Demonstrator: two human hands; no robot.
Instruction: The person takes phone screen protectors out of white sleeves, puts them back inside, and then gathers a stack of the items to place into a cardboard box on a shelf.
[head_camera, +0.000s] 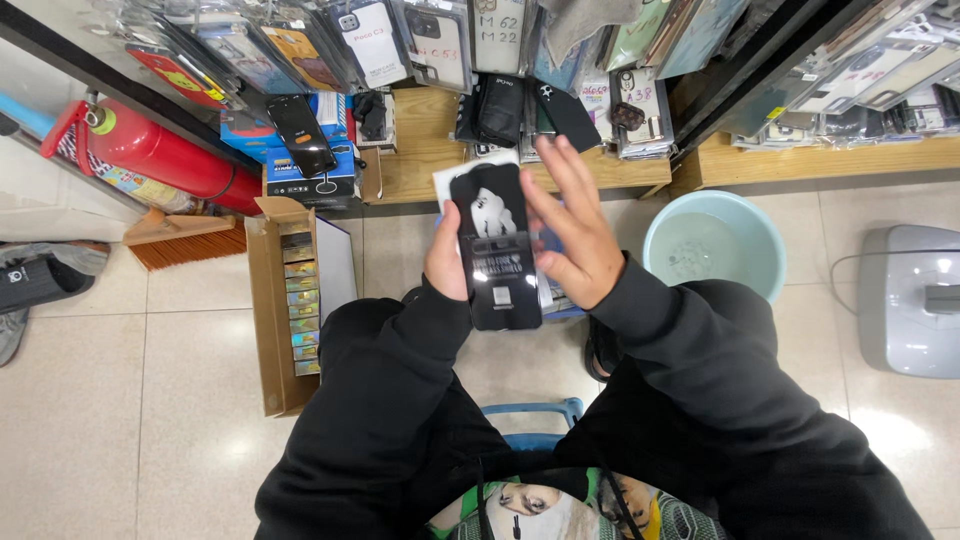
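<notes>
Single view, head-worn camera, looking steeply down from above the seated person's chest and black sleeves. Hands sit close, at frame centre. The tiled floor (120, 400) fills the near and side areas. The far edge takes in a low wooden shelf (430, 160) and hanging packaged phone cases (400, 40).
</notes>
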